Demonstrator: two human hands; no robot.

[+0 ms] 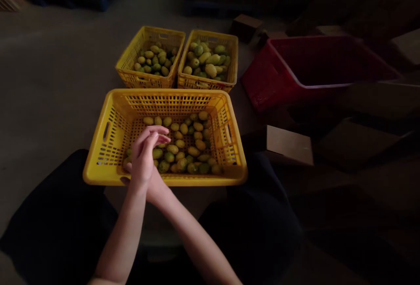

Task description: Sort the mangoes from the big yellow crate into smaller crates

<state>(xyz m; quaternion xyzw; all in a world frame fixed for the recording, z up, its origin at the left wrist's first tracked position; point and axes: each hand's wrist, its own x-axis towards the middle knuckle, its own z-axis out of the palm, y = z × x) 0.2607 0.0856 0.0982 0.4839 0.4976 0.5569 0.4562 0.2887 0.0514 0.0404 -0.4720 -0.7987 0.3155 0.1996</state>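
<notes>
Left hand (143,158) unclenched, right hand (154,183) half-hidden, grip unclear, three yellow fruit crates (183,181)

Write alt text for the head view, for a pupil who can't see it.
A person's left hand overlaps their right hand, which is mostly hidden, over the near side of a yellow crate of green and yellow fruit. Beyond it stand two more yellow crates of fruit; a red bin stands to the right.
</notes>
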